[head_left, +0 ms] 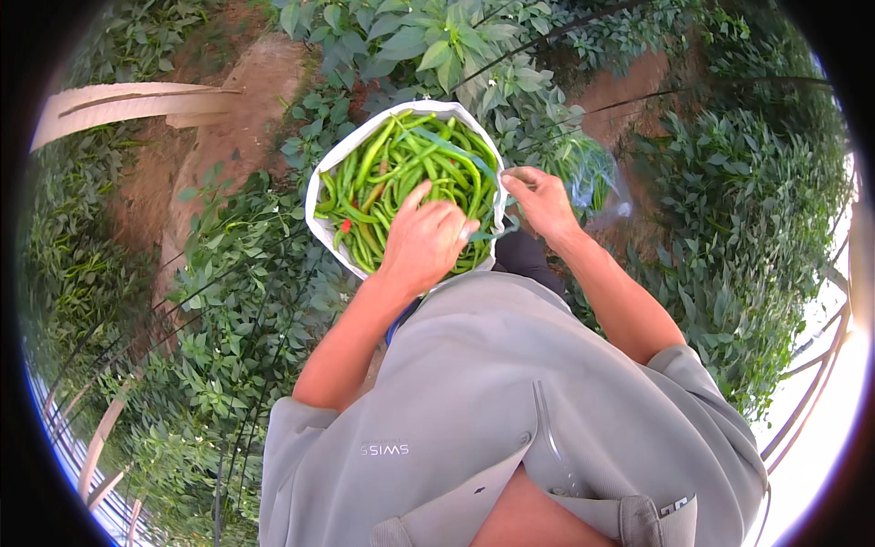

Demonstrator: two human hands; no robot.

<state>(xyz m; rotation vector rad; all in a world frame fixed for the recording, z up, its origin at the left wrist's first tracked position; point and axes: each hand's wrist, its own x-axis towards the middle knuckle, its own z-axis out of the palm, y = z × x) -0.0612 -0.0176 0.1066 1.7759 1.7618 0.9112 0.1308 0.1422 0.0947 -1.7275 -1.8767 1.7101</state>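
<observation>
A white sack (325, 162), filled to the rim with long green chili peppers (374, 164) and a few red ones, stands in front of me. Over the peppers, my left hand (424, 235) is closed with its fingers curled. A thin teal strip (488, 236) comes out beside its thumb and runs toward the sack's right side. My right hand (541, 201) pinches at the right rim of the sack; its fingertips meet there. More of the teal strip crosses the top of the peppers.
Leafy pepper plants (219, 337) grow on both sides, and more (428, 46) stand beyond the sack. A bare dirt path (246, 100) runs at the left, with a pale curved slat (137, 102) above it. Dark strings cross the plants. A bluish translucent blur (597, 182) shows right of my right hand.
</observation>
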